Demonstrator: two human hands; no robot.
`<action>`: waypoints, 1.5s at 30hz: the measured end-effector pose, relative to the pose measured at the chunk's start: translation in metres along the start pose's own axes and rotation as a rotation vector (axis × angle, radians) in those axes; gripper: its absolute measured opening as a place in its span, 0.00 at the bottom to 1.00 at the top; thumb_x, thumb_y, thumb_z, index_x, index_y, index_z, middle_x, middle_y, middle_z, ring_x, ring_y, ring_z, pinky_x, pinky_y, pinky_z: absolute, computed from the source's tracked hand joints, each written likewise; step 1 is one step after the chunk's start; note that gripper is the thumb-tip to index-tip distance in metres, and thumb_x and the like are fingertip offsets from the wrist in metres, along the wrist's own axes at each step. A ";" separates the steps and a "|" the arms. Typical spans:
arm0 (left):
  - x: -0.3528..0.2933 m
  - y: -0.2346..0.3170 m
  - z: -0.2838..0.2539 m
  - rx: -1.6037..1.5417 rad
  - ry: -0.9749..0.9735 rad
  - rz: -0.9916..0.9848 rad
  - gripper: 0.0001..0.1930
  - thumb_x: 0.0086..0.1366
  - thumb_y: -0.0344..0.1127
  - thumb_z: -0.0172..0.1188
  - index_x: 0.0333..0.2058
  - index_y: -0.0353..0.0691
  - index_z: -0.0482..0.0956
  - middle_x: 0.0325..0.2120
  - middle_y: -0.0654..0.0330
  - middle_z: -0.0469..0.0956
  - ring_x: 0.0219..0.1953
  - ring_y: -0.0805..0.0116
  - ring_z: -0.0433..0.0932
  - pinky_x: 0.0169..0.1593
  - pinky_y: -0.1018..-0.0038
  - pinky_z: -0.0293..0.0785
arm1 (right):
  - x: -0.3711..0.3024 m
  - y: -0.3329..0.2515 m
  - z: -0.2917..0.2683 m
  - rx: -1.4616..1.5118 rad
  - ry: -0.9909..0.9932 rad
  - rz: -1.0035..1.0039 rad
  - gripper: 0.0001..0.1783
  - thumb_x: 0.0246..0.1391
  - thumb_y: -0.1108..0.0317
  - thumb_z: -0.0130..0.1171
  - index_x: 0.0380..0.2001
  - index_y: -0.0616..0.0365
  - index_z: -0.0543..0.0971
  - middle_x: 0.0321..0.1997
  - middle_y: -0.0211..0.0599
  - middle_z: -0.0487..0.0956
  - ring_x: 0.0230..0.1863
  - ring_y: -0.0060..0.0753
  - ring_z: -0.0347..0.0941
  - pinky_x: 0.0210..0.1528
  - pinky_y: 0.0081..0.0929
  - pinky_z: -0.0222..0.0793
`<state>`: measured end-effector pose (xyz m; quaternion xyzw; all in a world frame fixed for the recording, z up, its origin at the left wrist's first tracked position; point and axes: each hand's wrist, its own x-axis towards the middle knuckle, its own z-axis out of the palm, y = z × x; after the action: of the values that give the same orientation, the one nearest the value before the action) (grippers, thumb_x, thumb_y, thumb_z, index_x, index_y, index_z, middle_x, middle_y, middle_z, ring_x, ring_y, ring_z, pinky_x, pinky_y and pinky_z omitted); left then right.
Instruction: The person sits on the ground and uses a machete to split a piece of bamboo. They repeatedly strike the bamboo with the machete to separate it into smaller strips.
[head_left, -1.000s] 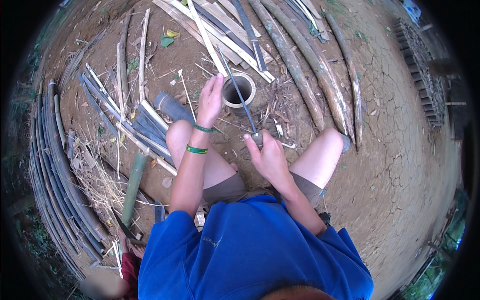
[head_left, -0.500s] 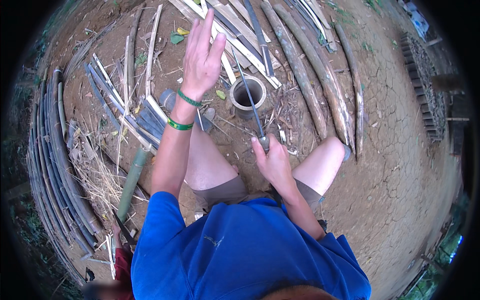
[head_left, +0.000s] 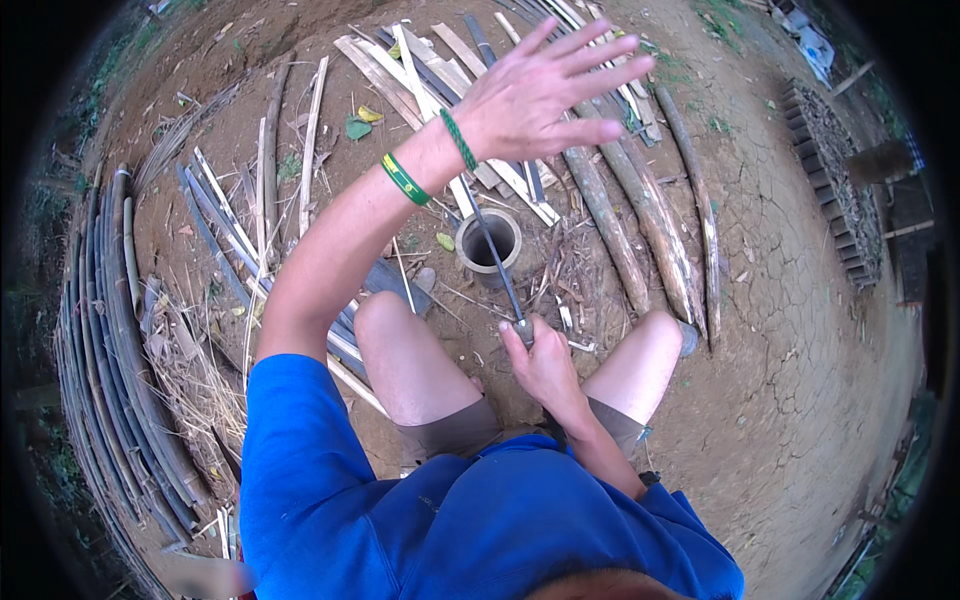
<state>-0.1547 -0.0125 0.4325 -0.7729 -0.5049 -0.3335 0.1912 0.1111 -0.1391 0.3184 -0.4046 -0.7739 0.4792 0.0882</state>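
Observation:
My left hand (head_left: 560,92) is raised with its fingers spread wide, holding nothing, above the split bamboo strips (head_left: 420,75). Two green bands circle that wrist. My right hand (head_left: 545,365) is closed around the handle of a long knife (head_left: 505,275), thumb along the grip. Its thin dark blade points away from me and passes over the mouth of a hollow round cylinder (head_left: 464,246) standing on the ground between my knees. The far end of the blade comes near my left forearm, and I cannot tell exactly where its tip ends.
Wooden poles (head_left: 650,210) lie at the right on cracked bare earth. Long dark bamboo poles (head_left: 120,350) are stacked along the left, beside dry straw-like scraps (head_left: 195,370). A row of curved tiles (head_left: 825,190) stands far right. Wood chips (head_left: 575,235) litter the ground near the cylinder.
My left hand has swung rightward from upright, its fingers now spread apart. My right hand keeps its grip on the knife. Another person's red sleeve at lower left is now out of sight.

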 end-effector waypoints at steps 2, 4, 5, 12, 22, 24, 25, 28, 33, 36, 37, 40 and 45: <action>0.020 0.008 -0.047 -0.128 0.058 -0.050 0.39 0.72 0.75 0.35 0.75 0.66 0.56 0.75 0.64 0.59 0.77 0.57 0.53 0.78 0.43 0.44 | -0.002 0.003 0.006 0.016 -0.011 0.007 0.23 0.66 0.55 0.62 0.33 0.70 0.76 0.25 0.63 0.80 0.33 0.70 0.80 0.36 0.55 0.73; 0.011 0.011 -0.054 -0.115 0.188 -0.026 0.38 0.73 0.74 0.33 0.75 0.66 0.56 0.75 0.64 0.59 0.78 0.57 0.53 0.79 0.44 0.43 | 0.000 0.005 0.006 0.037 0.016 0.010 0.23 0.66 0.55 0.62 0.33 0.70 0.76 0.25 0.63 0.80 0.33 0.70 0.80 0.36 0.55 0.73; 0.000 0.008 -0.044 -0.069 0.266 0.005 0.38 0.73 0.74 0.32 0.75 0.66 0.56 0.75 0.64 0.58 0.78 0.57 0.52 0.79 0.45 0.42 | 0.004 0.005 0.004 0.024 0.016 -0.009 0.22 0.66 0.55 0.62 0.33 0.70 0.76 0.25 0.63 0.80 0.33 0.70 0.80 0.36 0.55 0.73; -0.009 0.002 -0.020 -0.133 0.029 -0.041 0.38 0.74 0.73 0.26 0.75 0.65 0.56 0.74 0.61 0.60 0.77 0.56 0.53 0.79 0.49 0.44 | -0.006 0.005 0.005 -0.090 -0.001 0.026 0.22 0.66 0.55 0.62 0.33 0.68 0.75 0.23 0.63 0.80 0.30 0.70 0.79 0.34 0.57 0.73; -0.036 0.003 -0.039 -0.010 0.109 -0.160 0.40 0.73 0.75 0.29 0.74 0.60 0.60 0.70 0.59 0.67 0.75 0.56 0.61 0.76 0.48 0.55 | 0.003 0.002 0.004 -0.110 0.051 -0.022 0.22 0.67 0.55 0.61 0.32 0.69 0.77 0.25 0.62 0.81 0.32 0.69 0.80 0.37 0.55 0.74; -0.044 -0.014 -0.087 -0.046 0.178 -0.270 0.35 0.75 0.67 0.44 0.70 0.50 0.68 0.59 0.54 0.80 0.62 0.54 0.77 0.65 0.55 0.72 | 0.004 0.001 0.003 -0.062 0.014 -0.035 0.23 0.67 0.55 0.61 0.33 0.70 0.78 0.25 0.62 0.81 0.32 0.68 0.81 0.38 0.54 0.75; -0.054 -0.009 -0.101 -0.084 0.268 -0.344 0.38 0.69 0.61 0.54 0.71 0.45 0.66 0.60 0.50 0.78 0.64 0.54 0.75 0.67 0.57 0.68 | 0.003 0.008 0.005 -0.090 0.014 -0.055 0.23 0.67 0.55 0.60 0.35 0.71 0.79 0.26 0.62 0.81 0.32 0.66 0.81 0.38 0.53 0.74; -0.100 0.005 -0.132 -0.126 0.497 -0.624 0.41 0.63 0.52 0.67 0.69 0.37 0.66 0.58 0.46 0.77 0.61 0.55 0.76 0.65 0.61 0.66 | 0.001 0.006 0.008 -0.155 0.017 -0.052 0.23 0.67 0.55 0.60 0.36 0.71 0.79 0.27 0.62 0.82 0.33 0.65 0.82 0.38 0.52 0.74; -0.289 -0.007 -0.078 -0.155 0.536 -1.305 0.29 0.71 0.57 0.58 0.57 0.38 0.79 0.45 0.46 0.85 0.48 0.55 0.84 0.53 0.62 0.77 | 0.004 0.020 0.018 -0.107 0.064 -0.115 0.21 0.69 0.56 0.60 0.33 0.67 0.79 0.19 0.39 0.75 0.21 0.31 0.71 0.28 0.39 0.67; -0.459 -0.016 -0.044 -0.167 0.319 -1.922 0.40 0.65 0.67 0.60 0.52 0.29 0.80 0.46 0.42 0.85 0.49 0.53 0.84 0.54 0.64 0.76 | 0.000 0.008 0.018 -0.079 0.009 -0.098 0.21 0.70 0.56 0.60 0.33 0.67 0.79 0.18 0.35 0.74 0.21 0.26 0.68 0.26 0.35 0.65; -0.449 -0.006 -0.019 -0.322 0.107 -2.082 0.46 0.61 0.72 0.61 0.53 0.25 0.79 0.50 0.39 0.82 0.54 0.51 0.82 0.59 0.64 0.74 | 0.002 0.016 0.016 -0.068 0.035 -0.045 0.20 0.70 0.56 0.60 0.33 0.66 0.79 0.18 0.33 0.73 0.21 0.25 0.68 0.26 0.34 0.64; -0.541 0.024 0.027 -0.207 0.069 -2.236 0.63 0.50 0.83 0.60 0.62 0.20 0.72 0.65 0.35 0.71 0.69 0.48 0.71 0.71 0.65 0.63 | -0.002 0.002 0.015 -0.066 -0.028 -0.055 0.21 0.68 0.57 0.61 0.33 0.68 0.79 0.19 0.44 0.76 0.21 0.38 0.72 0.28 0.39 0.67; -0.513 0.043 0.122 -0.129 -0.190 -2.478 0.67 0.40 0.83 0.66 0.62 0.23 0.73 0.65 0.40 0.71 0.68 0.50 0.72 0.70 0.65 0.65 | 0.001 0.006 0.009 -0.091 0.032 0.029 0.22 0.67 0.56 0.62 0.31 0.69 0.78 0.17 0.49 0.75 0.19 0.44 0.71 0.27 0.42 0.67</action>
<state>-0.2135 -0.2885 -0.0155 0.1948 -0.8884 -0.2562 -0.3274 0.1089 -0.1433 0.3085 -0.4267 -0.7876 0.4381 0.0750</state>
